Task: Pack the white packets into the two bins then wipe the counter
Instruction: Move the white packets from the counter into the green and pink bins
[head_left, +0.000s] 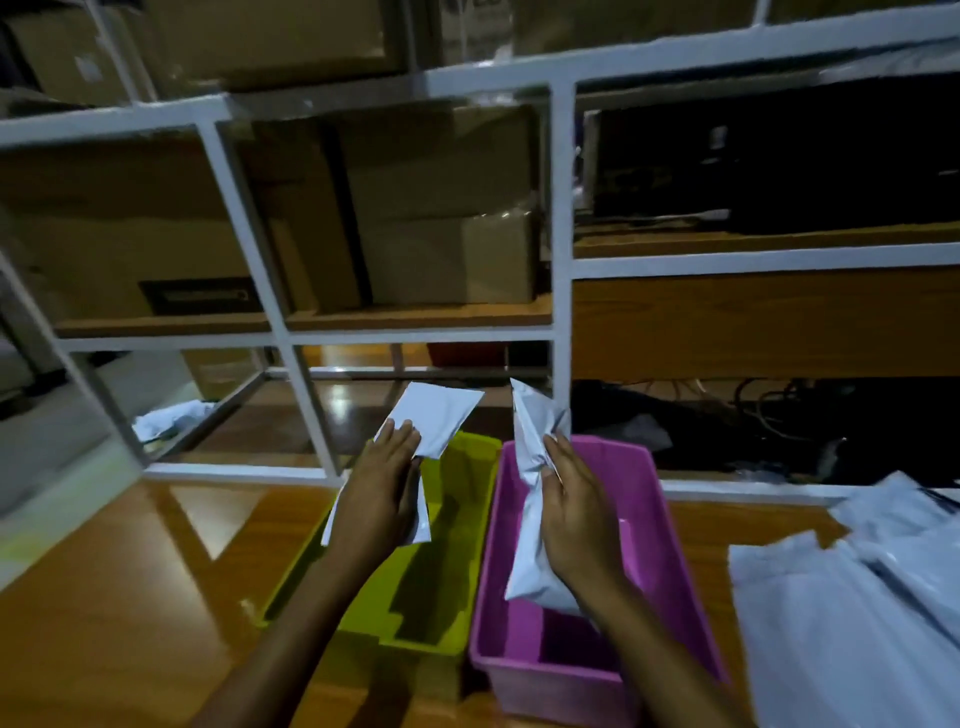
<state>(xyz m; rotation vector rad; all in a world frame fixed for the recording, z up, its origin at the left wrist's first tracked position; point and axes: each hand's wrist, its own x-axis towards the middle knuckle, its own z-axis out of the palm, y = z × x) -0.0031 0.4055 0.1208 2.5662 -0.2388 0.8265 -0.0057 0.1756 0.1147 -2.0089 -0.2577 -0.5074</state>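
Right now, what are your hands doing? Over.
Left hand holds flat packet over green bin. Right hand grips crumpled packet over pink bin. Packet pile lies right. Nothing blocking.

White metal shelving (562, 208), cardboard boxes (441, 208) on it, dark cables (774, 402)

— What am I looking through?
— One wide head camera, tipped forward and down, close over the table (130, 597).
— Facing what?
— I face the shelf (561, 208); hands (382, 491) (576, 514) show from the bottom edge.

A flat white packet (436, 415) is hanging above the centre yellow-green bin (467, 499), a crumpled packet (535, 452) is standing upright above the pink bin (670, 551), and spare packets (831, 623) are lying lower right.
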